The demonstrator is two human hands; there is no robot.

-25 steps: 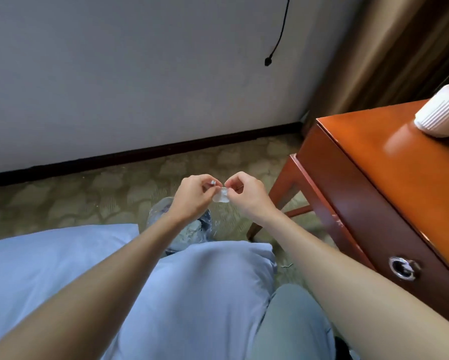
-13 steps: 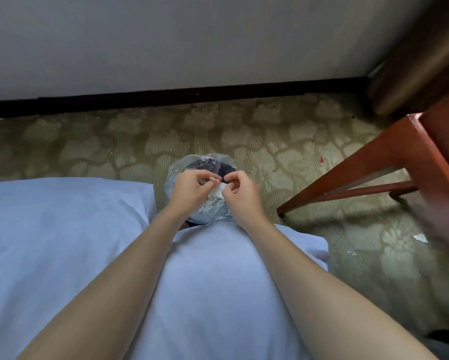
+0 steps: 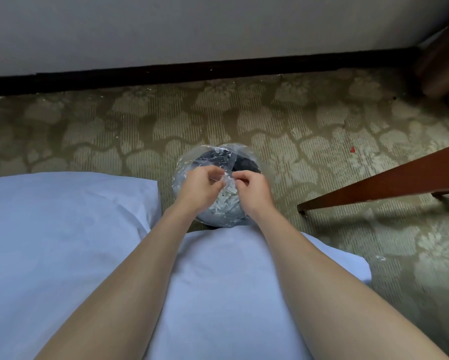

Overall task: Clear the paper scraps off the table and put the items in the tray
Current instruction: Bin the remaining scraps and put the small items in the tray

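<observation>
A small round bin (image 3: 213, 155) lined with clear plastic stands on the carpet just past the bed edge, with several white paper scraps (image 3: 226, 202) lying in it. Both hands hover over its opening. My left hand (image 3: 200, 189) and my right hand (image 3: 256, 190) have their fingers curled toward each other and pinch a small white paper scrap (image 3: 227, 177) between their fingertips. No tray is in view, and of the table only one leg shows.
White bedding (image 3: 62, 229) fills the lower left under my forearms. A red-brown table leg (image 3: 387, 183) slants across the right. Two small white scraps (image 3: 380, 258) lie on the patterned carpet at the right. The wall and its dark skirting board (image 3: 218, 71) run along the back.
My view has tipped down from the table top to the floor. Both hands have carried the scrap down over the bin's opening and now sit slightly further apart.
</observation>
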